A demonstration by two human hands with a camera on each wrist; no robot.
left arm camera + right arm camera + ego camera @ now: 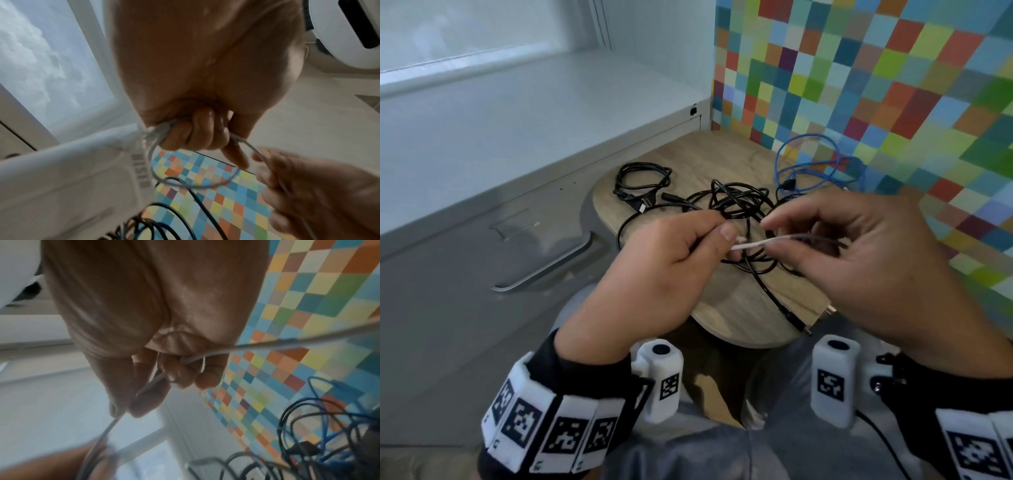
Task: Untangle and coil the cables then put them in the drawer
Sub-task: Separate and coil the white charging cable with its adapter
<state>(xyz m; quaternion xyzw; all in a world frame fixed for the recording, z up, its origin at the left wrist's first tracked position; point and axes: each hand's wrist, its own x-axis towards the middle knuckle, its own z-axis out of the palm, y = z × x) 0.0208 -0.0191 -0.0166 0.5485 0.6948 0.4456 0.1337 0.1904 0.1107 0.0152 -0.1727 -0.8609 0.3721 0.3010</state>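
Note:
Above a small wooden table (pixel 726 308), both hands hold a thin white cable (pixel 756 244). My left hand (pixel 674 246) grips loops of the white cable (pixel 162 134) in curled fingers. My right hand (pixel 835 240) pinches the same white cable (pixel 205 355), which runs on through its fingers. Under the hands lies a tangle of black cables (pixel 739 205). A separate coiled black cable (pixel 642 181) rests at the table's far left. At the far right, against the wall, sits a blue cable (pixel 822 168). No drawer is clearly visible.
A white cabinet (pixel 534 144) runs along the left beside the table. The chequered coloured wall (pixel 876 96) stands close behind and to the right. A black plug end (pixel 799 325) hangs near the table's front edge. My lap is just below.

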